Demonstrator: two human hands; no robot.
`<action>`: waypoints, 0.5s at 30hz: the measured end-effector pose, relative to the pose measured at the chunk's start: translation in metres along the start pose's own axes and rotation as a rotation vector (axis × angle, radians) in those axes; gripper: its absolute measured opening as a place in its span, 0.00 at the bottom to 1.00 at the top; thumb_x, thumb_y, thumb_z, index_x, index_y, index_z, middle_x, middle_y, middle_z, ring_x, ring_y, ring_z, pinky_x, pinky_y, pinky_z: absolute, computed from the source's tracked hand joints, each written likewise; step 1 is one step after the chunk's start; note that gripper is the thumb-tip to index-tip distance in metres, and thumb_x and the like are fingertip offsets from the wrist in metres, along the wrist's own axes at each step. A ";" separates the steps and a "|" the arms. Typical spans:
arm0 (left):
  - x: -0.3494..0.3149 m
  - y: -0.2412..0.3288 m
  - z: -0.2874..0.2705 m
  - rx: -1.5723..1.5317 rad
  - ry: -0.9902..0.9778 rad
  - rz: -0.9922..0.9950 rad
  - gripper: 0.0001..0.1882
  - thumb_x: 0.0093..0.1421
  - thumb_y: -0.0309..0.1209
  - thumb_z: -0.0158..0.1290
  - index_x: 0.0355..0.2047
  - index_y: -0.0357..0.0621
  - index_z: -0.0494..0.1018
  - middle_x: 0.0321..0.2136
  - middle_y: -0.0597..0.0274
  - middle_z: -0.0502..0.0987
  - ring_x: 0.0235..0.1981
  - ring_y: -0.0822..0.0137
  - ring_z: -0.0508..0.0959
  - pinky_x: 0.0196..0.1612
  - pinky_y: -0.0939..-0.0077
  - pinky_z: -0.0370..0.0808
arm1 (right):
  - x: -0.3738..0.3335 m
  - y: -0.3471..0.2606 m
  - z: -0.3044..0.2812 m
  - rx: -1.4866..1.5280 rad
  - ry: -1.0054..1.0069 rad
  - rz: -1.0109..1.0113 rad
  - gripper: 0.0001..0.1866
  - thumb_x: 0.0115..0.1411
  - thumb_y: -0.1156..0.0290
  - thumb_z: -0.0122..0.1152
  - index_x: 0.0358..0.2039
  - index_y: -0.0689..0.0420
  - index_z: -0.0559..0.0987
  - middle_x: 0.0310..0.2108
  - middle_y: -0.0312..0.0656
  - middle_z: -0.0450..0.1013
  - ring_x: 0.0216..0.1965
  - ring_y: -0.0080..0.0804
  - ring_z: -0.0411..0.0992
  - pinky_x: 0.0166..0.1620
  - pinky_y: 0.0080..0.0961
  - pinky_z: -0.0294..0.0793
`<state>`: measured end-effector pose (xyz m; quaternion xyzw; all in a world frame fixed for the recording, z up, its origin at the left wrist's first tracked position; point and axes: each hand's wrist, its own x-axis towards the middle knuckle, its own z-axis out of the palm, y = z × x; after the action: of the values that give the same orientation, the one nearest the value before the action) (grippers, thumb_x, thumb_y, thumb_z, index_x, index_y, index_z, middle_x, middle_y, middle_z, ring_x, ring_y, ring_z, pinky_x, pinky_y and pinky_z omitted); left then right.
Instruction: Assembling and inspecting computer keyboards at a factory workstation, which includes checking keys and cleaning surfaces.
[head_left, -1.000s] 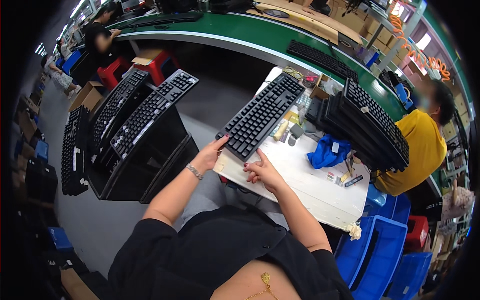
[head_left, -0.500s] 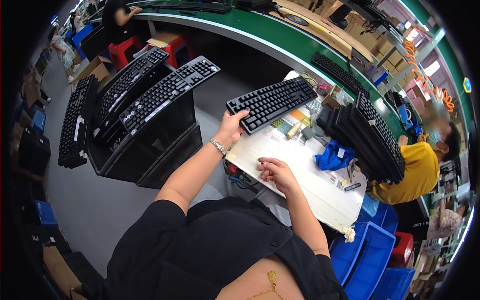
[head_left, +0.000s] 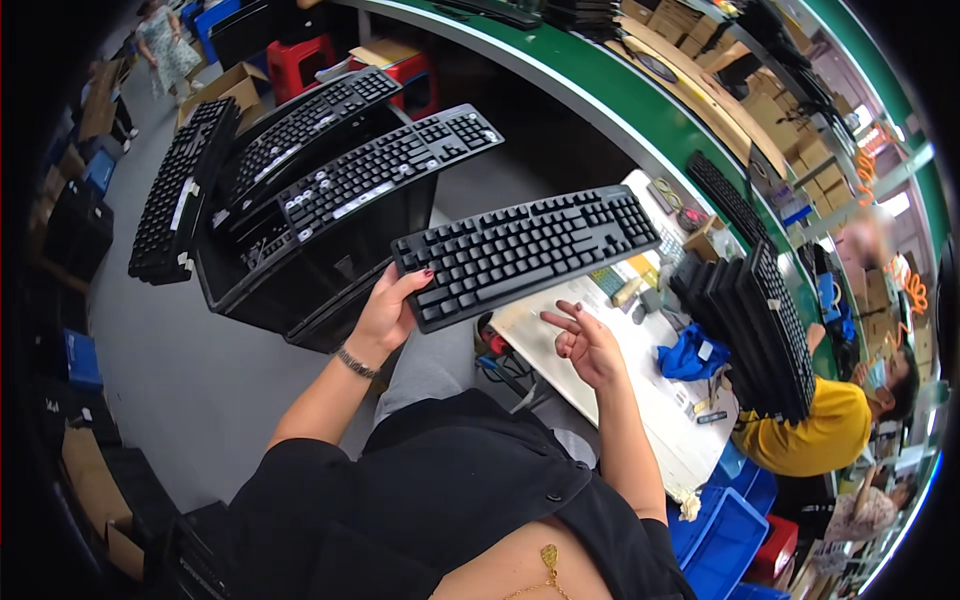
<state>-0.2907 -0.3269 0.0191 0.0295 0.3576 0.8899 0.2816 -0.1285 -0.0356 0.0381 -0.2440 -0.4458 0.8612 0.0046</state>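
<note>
My left hand (head_left: 388, 312) grips a black keyboard (head_left: 530, 248) by its left end, thumb on top near the keys. The keyboard is held in the air, tilted up to the right, partly over the white table (head_left: 560, 345). Just below its front edge, my right hand (head_left: 590, 343) hangs with fingers apart and nothing in it. To the left, keyboards with several keycaps absent (head_left: 390, 165) rest across a black bin (head_left: 320, 290). A stack of black keyboards (head_left: 745, 325) stands at the right side of the white table.
A blue cloth (head_left: 692, 355), a small black object (head_left: 711, 417) and other small items lie on the white table. Behind runs a long green bench (head_left: 590, 80). A person in yellow (head_left: 810, 425) sits at right, near blue crates (head_left: 718, 530). Red stools (head_left: 300, 65) stand at back left.
My left hand has brought the keyboard left and nearer to me, toward the bin. My right hand has shifted slightly right, its fingers more spread. The view has turned left.
</note>
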 end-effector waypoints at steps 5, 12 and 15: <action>-0.051 0.049 -0.007 0.035 -0.013 -0.006 0.20 0.64 0.21 0.53 0.57 0.36 0.69 0.49 0.51 0.80 0.46 0.62 0.82 0.51 0.73 0.79 | 0.032 0.008 0.017 0.305 -0.095 -0.097 0.13 0.69 0.67 0.60 0.46 0.65 0.79 0.35 0.49 0.81 0.21 0.30 0.74 0.26 0.19 0.73; -0.081 0.085 -0.033 0.095 -0.001 0.160 0.20 0.68 0.26 0.49 0.59 0.38 0.68 0.52 0.50 0.79 0.50 0.62 0.81 0.53 0.72 0.78 | 0.040 0.002 0.065 0.218 -0.154 0.022 0.09 0.68 0.70 0.61 0.42 0.64 0.79 0.24 0.45 0.78 0.16 0.31 0.73 0.22 0.20 0.72; -0.076 0.092 -0.040 0.113 0.014 0.211 0.19 0.70 0.29 0.47 0.60 0.38 0.68 0.53 0.49 0.79 0.51 0.61 0.81 0.53 0.72 0.78 | 0.047 -0.013 0.091 0.238 -0.120 0.070 0.09 0.67 0.71 0.62 0.42 0.64 0.79 0.20 0.44 0.76 0.15 0.31 0.73 0.21 0.20 0.72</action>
<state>-0.2813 -0.4452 0.0606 0.0766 0.4042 0.8931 0.1818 -0.2116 -0.0867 0.0726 -0.2049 -0.3312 0.9207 -0.0231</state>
